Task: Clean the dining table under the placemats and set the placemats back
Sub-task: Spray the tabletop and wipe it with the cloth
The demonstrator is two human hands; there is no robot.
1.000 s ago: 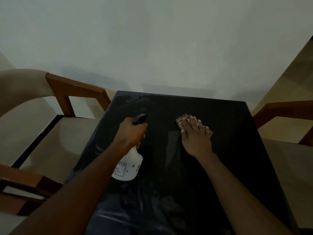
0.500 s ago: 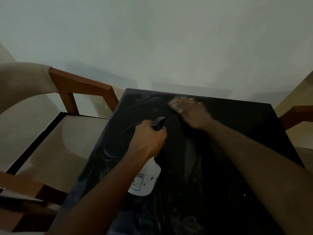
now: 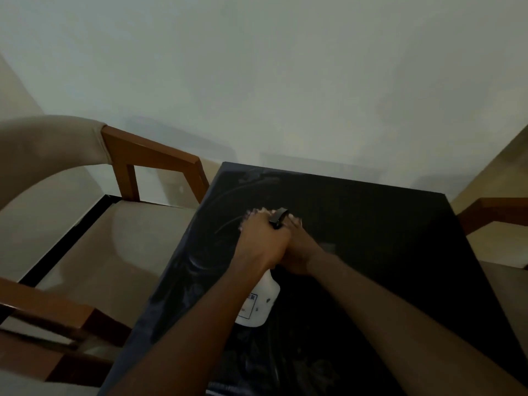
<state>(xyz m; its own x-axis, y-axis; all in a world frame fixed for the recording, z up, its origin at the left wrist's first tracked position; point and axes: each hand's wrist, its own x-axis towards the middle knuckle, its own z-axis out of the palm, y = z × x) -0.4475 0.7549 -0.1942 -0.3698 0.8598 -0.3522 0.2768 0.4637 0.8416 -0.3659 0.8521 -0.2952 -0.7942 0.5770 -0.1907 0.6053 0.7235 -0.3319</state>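
Note:
The black dining table point(image 3: 385, 252) fills the middle of the view, with wet wipe streaks on its left half. My left hand point(image 3: 263, 241) grips a white spray bottle point(image 3: 261, 304) by its black trigger head, just above the tabletop. My right hand point(image 3: 300, 252) lies on the table right behind the left one, pressing down a small cloth point(image 3: 253, 215). Only the cloth's pale blurred edge shows past my fingers. The left hand hides most of the right hand's fingers. No placemat is plainly visible.
A wooden armchair with a beige seat point(image 3: 85, 252) stands tight against the table's left side. A second chair's wooden arm point(image 3: 497, 210) shows at the right edge. A pale wall runs just behind the table's far edge.
My right hand has swept with the cloth from the table's middle to the far edge and back left, now behind my left hand. The bottle has stayed in my left hand.

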